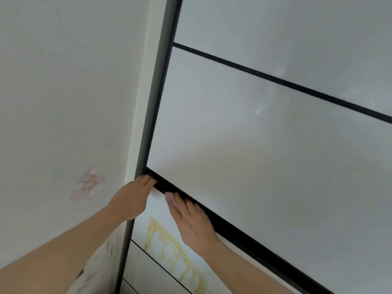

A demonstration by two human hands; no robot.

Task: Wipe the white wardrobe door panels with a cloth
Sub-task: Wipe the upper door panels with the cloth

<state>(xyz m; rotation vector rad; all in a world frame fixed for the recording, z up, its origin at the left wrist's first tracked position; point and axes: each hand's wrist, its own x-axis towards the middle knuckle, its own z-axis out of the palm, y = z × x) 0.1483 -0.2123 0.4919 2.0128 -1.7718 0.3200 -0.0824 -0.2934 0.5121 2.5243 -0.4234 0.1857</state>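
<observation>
The white wardrobe door panel (pixel 254 155) fills the right side, split by black divider strips (pixel 275 81). My right hand (pixel 192 223) lies flat with straight fingers and presses a small pink cloth (pixel 169 197) against the lower black strip (pixel 244 232); only the cloth's tip shows beyond my fingertips. My left hand (pixel 133 198) rests at the door's left corner, its fingers laid on the end of that strip beside the dark vertical frame (pixel 157 92). The lower white panel (pixel 154 270) carries a yellow dripped stain (pixel 169 251).
A white wall (pixel 63 92) stands to the left of the door frame, with a pinkish scuffed patch (pixel 89 183). Thin black lines cross the lower panels near the bottom edge. A pale patterned surface shows beneath my left forearm.
</observation>
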